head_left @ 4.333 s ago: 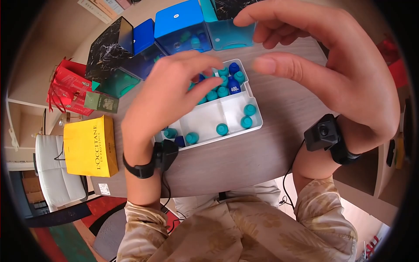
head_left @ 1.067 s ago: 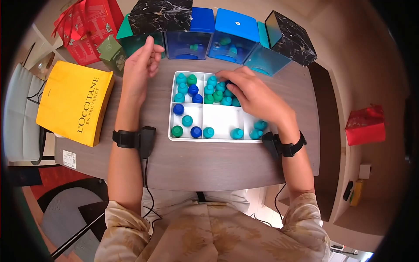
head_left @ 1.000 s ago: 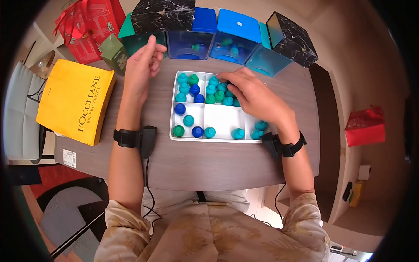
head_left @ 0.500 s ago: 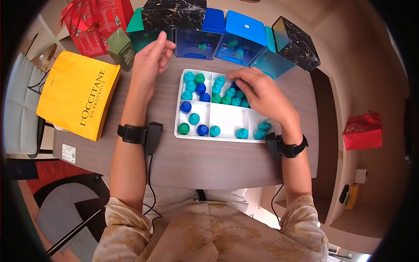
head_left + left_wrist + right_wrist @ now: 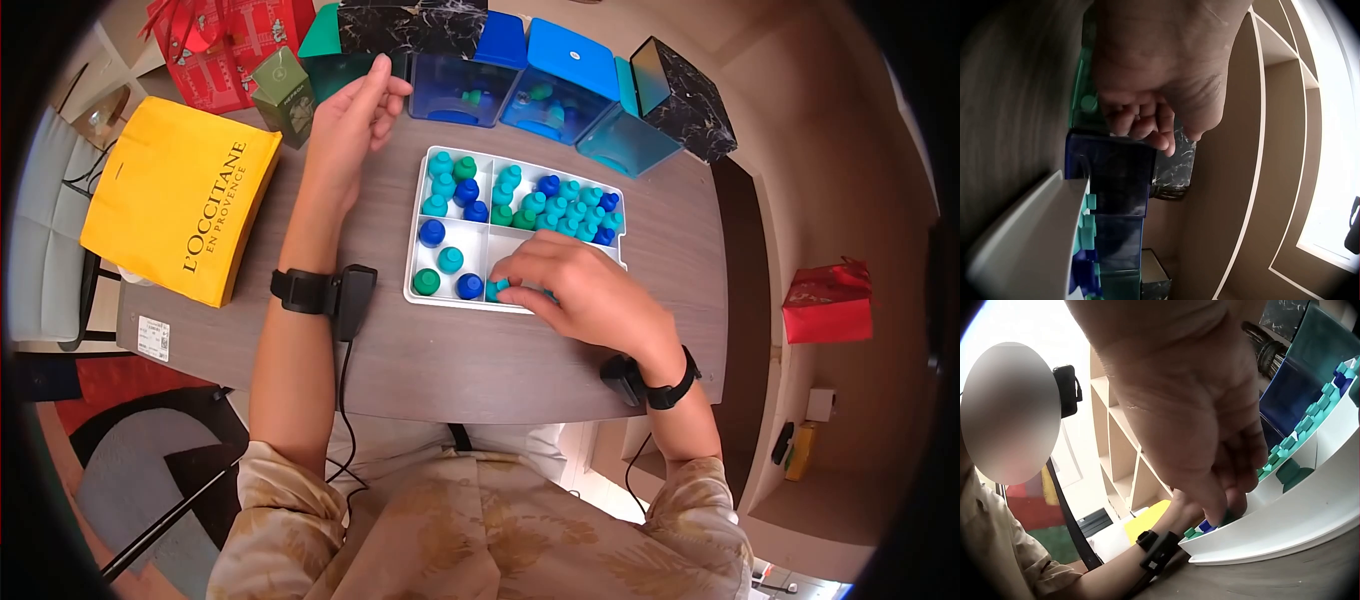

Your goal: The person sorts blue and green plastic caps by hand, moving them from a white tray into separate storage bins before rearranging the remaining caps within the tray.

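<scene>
A white divided tray (image 5: 410, 285) holds several small bottle-shaped pieces in teal, green and dark blue. My right hand (image 5: 590, 290) reaches over its front middle compartment, where thumb and fingertips pinch a teal bottle-shaped piece (image 5: 496, 290) near the front wall. In the right wrist view the right hand (image 5: 1191, 425) hides most of that piece. My left hand (image 5: 352, 125) hovers left of the tray, before the bins, fingers loosely curled around nothing. The left wrist view has the left hand (image 5: 1154, 81) above the tinted bins. A dark blue piece (image 5: 548, 186) stands in the crowded back right compartment.
Blue-lidded bin (image 5: 575, 65), dark blue bin (image 5: 465, 90) and teal bin (image 5: 630, 145) line the table's back, with marbled black boxes (image 5: 690, 100). A yellow paper bag (image 5: 180, 200), green carton (image 5: 285, 95) and red gift bag (image 5: 235, 50) stand on the left.
My right hand has come from the tray's back right compartment to the front middle one and now pinches a teal piece. The left hand has stayed raised near the bins this past second.
</scene>
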Demonstrator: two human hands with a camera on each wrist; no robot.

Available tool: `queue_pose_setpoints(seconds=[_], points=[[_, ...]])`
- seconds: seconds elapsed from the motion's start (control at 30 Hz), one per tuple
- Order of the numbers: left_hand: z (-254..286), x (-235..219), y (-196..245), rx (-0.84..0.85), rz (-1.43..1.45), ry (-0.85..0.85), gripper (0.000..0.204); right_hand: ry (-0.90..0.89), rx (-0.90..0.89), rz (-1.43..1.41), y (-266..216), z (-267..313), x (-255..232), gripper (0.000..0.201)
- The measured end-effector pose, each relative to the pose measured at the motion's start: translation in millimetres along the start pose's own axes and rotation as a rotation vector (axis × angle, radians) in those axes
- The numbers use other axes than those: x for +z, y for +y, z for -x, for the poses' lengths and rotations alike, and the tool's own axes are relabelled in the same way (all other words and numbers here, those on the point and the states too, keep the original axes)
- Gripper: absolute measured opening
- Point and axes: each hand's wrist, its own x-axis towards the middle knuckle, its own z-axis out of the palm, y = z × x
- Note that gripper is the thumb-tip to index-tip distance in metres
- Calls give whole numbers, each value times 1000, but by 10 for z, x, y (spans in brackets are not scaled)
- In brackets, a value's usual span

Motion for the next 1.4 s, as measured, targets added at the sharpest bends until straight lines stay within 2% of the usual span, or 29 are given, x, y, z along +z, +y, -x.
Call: queue_pose_setpoints(seconds=[0.1,0.2,0.23,0.33,0.43,0.57,0.73,0.93,1.03,1.13,1.3,1.4], points=[[-5,-17,8,-4,7,6,44,41,10,4,-24,-3,-114,20],[-18,-38,-8,8,11,5,44,255,-46,75,94,-63,-329,16],[-25,-39,-16,16,11,1,44,330,12,81,57,-110,-411,15],[-20,-32,-12,0,17,4,44,339,206,159,124,-271,-550,14],[-6,-26,8,-4,16,9,45,308,105,257,436,-398,-419,14],[21,-14,57,-16,-14,8,44,310,87,316,602,-456,-275,14],[2,-35,28,7,12,0,46,340,177,287,443,-400,-383,14],[18,-23,38,6,-26,-4,44,197,73,155,177,-171,-364,16],[22,-14,39,9,-42,-4,45,92,-42,81,50,-118,-260,21],[11,-21,9,11,-39,-6,44,45,-92,-40,-57,-136,-36,17],[9,-22,17,-14,-39,-3,44,123,-139,65,-95,-203,212,16],[0,-15,25,-20,-36,11,45,186,-111,-1,-156,-167,81,15]])
